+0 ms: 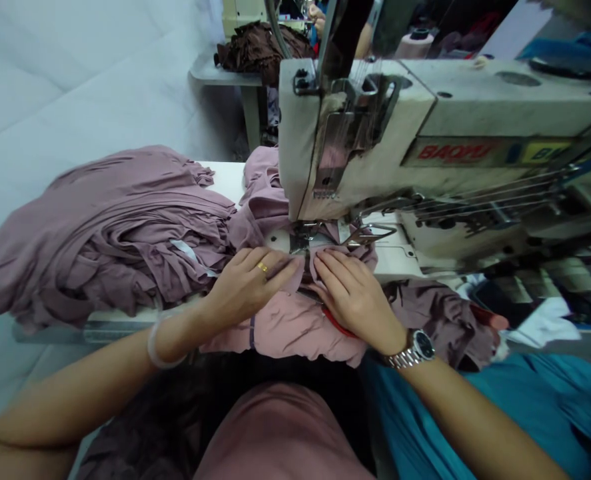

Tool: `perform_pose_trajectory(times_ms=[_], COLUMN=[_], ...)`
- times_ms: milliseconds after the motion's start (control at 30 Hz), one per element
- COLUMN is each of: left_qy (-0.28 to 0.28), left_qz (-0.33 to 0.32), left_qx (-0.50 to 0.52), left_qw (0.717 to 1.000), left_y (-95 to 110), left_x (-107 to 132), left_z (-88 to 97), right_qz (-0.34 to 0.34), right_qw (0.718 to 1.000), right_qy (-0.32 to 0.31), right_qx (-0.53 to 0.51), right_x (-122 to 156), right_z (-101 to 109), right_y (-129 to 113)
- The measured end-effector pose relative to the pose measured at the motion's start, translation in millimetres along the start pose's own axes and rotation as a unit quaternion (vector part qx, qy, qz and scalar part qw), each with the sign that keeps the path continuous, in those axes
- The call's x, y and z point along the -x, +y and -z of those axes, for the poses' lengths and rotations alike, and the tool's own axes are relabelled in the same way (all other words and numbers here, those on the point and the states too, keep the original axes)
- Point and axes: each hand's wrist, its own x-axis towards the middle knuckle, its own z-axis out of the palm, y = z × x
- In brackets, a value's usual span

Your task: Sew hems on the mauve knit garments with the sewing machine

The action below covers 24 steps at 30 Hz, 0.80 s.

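Mauve fabric lies under the presser foot of a white sewing machine. My left hand, with a ring on one finger, holds the fabric just left of the foot, thumb and fingers closed over it. On the other side of the foot, my right hand has its fingers laid over the fabric's edge, with the thumb below them. Both hands are close to the needle area, and the stitch point itself is partly hidden by the foot. Pink cloth drapes over the machine's front edge beneath my hands.
A large pile of mauve garment pieces lies at the left. Darker mauve cloth rests on the right, above teal fabric. A wire guide sticks out beside the foot. Behind, another person's hand shows near brown fabric.
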Motion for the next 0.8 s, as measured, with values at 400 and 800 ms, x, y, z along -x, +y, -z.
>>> perform_pose_trajectory(times_ms=[400, 800], left_qy=[-0.014, -0.028], left_qz=[0.073, 0.084], left_qx=[0.03, 0.048], left_qw=[0.997, 0.995], left_y=[18.2, 24.0], left_x=[-8.2, -7.1], left_z=[-4.7, -6.5], right_qz=[-0.068, -0.022], right_qw=[0.991, 1.0], right_qy=[0.069, -0.006], right_qx=[-0.097, -0.01], right_x=[-4.1, -8.8], right_z=[-8.7, -0.8], right_y=[-16.1, -18.9])
